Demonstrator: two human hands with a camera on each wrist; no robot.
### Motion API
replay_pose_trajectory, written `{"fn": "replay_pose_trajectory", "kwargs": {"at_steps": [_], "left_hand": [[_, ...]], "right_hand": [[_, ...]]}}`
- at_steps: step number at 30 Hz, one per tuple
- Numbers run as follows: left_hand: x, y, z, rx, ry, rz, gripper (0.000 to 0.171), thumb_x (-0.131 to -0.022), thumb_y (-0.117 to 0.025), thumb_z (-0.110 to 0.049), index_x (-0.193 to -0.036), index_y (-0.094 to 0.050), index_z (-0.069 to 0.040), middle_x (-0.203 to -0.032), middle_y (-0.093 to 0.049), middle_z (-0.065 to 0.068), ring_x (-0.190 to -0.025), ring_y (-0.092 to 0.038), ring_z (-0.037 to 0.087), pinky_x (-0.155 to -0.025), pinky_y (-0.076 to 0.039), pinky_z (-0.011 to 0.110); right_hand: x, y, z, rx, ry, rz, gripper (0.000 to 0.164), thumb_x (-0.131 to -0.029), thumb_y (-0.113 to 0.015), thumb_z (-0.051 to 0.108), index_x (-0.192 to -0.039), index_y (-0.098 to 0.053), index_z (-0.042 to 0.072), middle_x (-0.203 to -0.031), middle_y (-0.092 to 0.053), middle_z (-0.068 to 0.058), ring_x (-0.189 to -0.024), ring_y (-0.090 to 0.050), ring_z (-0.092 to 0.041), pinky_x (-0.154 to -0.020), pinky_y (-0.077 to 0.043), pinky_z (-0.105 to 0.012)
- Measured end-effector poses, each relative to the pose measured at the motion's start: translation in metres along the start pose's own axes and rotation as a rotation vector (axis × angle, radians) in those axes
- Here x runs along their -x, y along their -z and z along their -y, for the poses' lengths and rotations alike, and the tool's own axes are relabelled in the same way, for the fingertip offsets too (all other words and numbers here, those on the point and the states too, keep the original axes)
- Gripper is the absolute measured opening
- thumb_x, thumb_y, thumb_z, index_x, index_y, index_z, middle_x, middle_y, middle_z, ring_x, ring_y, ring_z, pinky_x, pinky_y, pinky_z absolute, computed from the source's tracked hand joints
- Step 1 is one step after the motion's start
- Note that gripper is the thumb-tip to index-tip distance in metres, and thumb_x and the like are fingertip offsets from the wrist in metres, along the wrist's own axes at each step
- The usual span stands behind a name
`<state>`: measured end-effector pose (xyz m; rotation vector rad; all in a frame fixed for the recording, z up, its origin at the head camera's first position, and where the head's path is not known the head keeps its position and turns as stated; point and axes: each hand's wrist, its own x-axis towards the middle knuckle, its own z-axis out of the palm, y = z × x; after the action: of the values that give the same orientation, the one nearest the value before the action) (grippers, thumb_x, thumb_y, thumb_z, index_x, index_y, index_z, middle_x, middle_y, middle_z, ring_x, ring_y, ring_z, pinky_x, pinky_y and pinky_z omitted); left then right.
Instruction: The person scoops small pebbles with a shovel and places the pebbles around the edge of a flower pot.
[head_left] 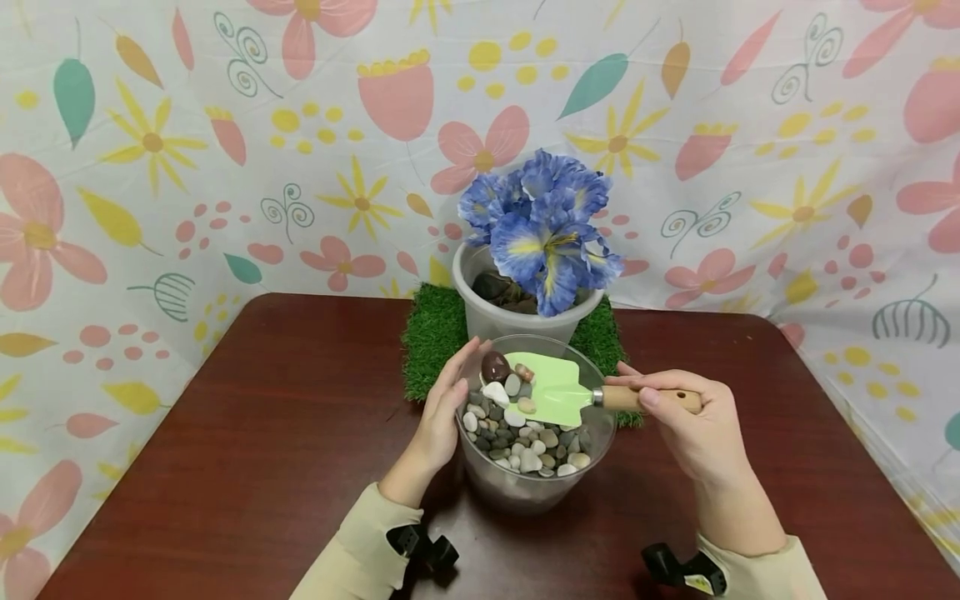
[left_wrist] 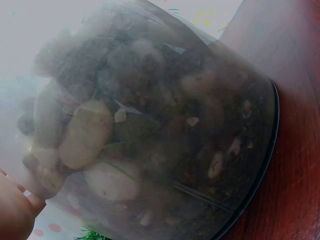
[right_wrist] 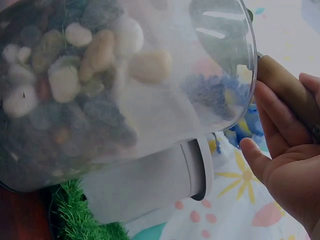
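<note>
In the head view my right hand (head_left: 701,425) grips the wooden handle of a small garden trowel (head_left: 555,392). The trowel's light green blade is inside the mouth of a clear plastic pot (head_left: 517,492), with several pebbles on and beside it, among them a dark brown one (head_left: 495,367). Grey, white and tan pebbles (head_left: 517,442) fill the pot partway. Against the pot's left side rests my left hand (head_left: 435,417), fingers extended along the rim. Through the wall in the left wrist view, dark soil (left_wrist: 170,130) shows among larger stones.
Behind the clear pot, a white pot (head_left: 517,321) with blue artificial flowers (head_left: 551,225) and dark stones stands on a green turf mat (head_left: 431,342). All of it is on a dark red-brown table (head_left: 262,450). A flower-printed cloth (head_left: 300,225) hangs behind the table.
</note>
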<state>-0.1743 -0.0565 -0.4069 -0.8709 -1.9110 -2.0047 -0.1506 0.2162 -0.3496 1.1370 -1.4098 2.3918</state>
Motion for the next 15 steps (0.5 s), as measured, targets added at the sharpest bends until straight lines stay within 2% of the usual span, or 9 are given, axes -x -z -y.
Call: {"fn": "replay_pose_trajectory", "kwargs": {"at_steps": [5, 8, 15], "left_hand": [[-0.0009, 0.0003, -0.0010, 0.001, 0.014, -0.001, 0.053, -0.098, -0.025, -0.020, -0.147, -0.025, 0.002, -0.145, -0.038, 0.026, -0.139, -0.033, 0.028, -0.113, -0.025, 0.025], [-0.0019, 0.0001, -0.0005, -0.002, 0.012, 0.000, 0.053, -0.098, -0.025, -0.019, -0.147, -0.025, 0.003, -0.145, -0.038, 0.026, -0.137, -0.033, 0.035, -0.111, -0.027, 0.026], [0.0000, -0.0007, 0.0002, 0.004, 0.005, 0.000, 0.053, -0.096, -0.027, -0.015, -0.146, -0.025, 0.004, -0.144, -0.038, 0.027, -0.136, -0.034, 0.036, -0.111, -0.029, 0.023]], "right_hand": [[-0.0015, -0.0019, -0.0019, 0.021, -0.021, -0.010, 0.033, -0.085, -0.039, -0.025, -0.105, -0.063, -0.017, -0.102, -0.069, -0.025, -0.114, -0.061, -0.034, -0.098, -0.048, -0.035], [-0.0017, -0.0008, -0.0011, 0.055, -0.011, -0.021, 0.032, -0.084, -0.039, -0.025, -0.104, -0.064, -0.017, -0.101, -0.070, -0.025, -0.112, -0.062, -0.033, -0.099, -0.047, -0.035], [0.0004, 0.0026, 0.0035, 0.110, 0.005, -0.081, 0.032, -0.083, -0.039, -0.027, -0.102, -0.064, -0.018, -0.099, -0.071, -0.021, -0.106, -0.066, -0.031, -0.096, -0.049, -0.032]]}}
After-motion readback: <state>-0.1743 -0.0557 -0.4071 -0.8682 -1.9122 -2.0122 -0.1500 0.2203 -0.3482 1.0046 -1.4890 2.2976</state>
